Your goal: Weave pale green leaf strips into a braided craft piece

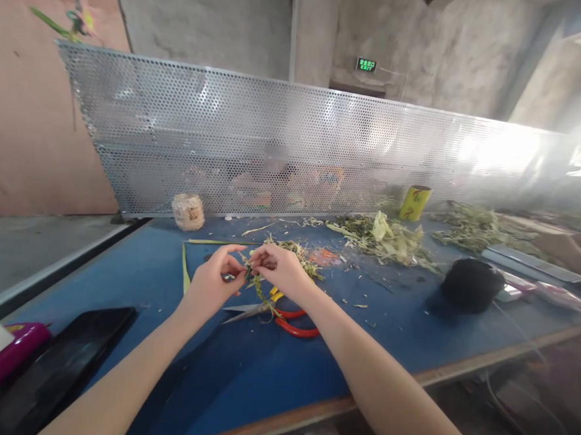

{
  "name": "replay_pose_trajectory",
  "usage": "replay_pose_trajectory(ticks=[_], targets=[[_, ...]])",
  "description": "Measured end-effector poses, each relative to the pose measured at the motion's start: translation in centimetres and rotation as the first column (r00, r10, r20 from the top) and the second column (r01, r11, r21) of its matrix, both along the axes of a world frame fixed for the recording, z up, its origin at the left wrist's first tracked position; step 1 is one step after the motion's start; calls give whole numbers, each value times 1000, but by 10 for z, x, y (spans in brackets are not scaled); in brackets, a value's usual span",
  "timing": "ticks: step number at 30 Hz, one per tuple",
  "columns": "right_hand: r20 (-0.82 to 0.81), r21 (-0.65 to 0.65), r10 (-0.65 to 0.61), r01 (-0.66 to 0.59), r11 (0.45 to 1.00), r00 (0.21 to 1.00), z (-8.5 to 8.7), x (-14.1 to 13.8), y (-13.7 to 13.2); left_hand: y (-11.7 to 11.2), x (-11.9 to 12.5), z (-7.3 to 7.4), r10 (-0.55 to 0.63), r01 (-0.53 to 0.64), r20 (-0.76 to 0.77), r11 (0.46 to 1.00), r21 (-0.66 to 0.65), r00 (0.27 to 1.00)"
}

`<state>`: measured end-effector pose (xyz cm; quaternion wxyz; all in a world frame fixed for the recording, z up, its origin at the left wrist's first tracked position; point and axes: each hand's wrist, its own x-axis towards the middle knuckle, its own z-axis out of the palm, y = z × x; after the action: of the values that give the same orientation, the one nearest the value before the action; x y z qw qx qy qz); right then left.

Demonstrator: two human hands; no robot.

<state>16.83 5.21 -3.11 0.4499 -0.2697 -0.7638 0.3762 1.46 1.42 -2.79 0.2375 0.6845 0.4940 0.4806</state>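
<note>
My left hand and my right hand meet above the middle of the blue table. Both are closed, fingertips pinched on a thin strand of dried plant fibre, part of which hangs below the fingers in a braid-like length. Just under it lie scissors with red handles, their blades pointing left. A small yellow thing shows beside my right wrist. Behind my hands is a heap of dry fibre scraps, partly covered by my right hand. Long flat leaf strips lie left of my left hand.
A perforated metal screen runs along the back of the blue table. On it stand a fibre roll, a yellow can-like tube, a leaf pile and a black thread spool. A black phone-like slab lies left; another person's hand is right.
</note>
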Motion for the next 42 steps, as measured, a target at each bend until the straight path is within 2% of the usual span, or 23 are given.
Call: replay_pose_trajectory(ticks=[2, 5, 10, 13, 18, 24, 31, 34, 38, 42], targets=[[-38, -21, -7, 6, 1000, 999, 0, 0, 1, -1, -1, 1, 50, -33, -162, 994, 104, 986], [-76, -47, -12, 9, 999, 997, 2, 2, 2, -5, -3, 3, 124, -47, -370, 977, 210, 921], [-118, -116, -9, -4, 993, 993, 5, 3, 1, -9, -4, 6, 197, -15, -519, 942, 334, 832], [-123, -158, -16, -3, 987, 992, 8, 3, -1, -10, -5, 5, 223, 25, -539, 910, 414, 812], [-137, -203, -39, 10, 979, 990, 11, 1, -4, -10, -4, 5, 202, 67, -538, 896, 439, 818], [-166, -176, 11, -40, 984, 986, 8, 1, -2, -11, -2, 6, 201, 88, -528, 877, 472, 825], [-161, -168, 17, -44, 985, 987, 10, 3, -2, -10, -5, 4, 207, 118, -511, 838, 533, 835], [-198, -190, 86, -124, 974, 976, 14, 6, -2, -9, -4, 5, 194, 76, -462, 861, 503, 866], [-246, -246, 220, -280, 928, 944, 18, 12, -1, -8, -4, 6, 139, 62, -418, 899, 433, 898], [-187, -262, 245, -289, 921, 951, 17, 13, 1, -8, -6, 8, 174, 55, -462, 896, 441, 870]])
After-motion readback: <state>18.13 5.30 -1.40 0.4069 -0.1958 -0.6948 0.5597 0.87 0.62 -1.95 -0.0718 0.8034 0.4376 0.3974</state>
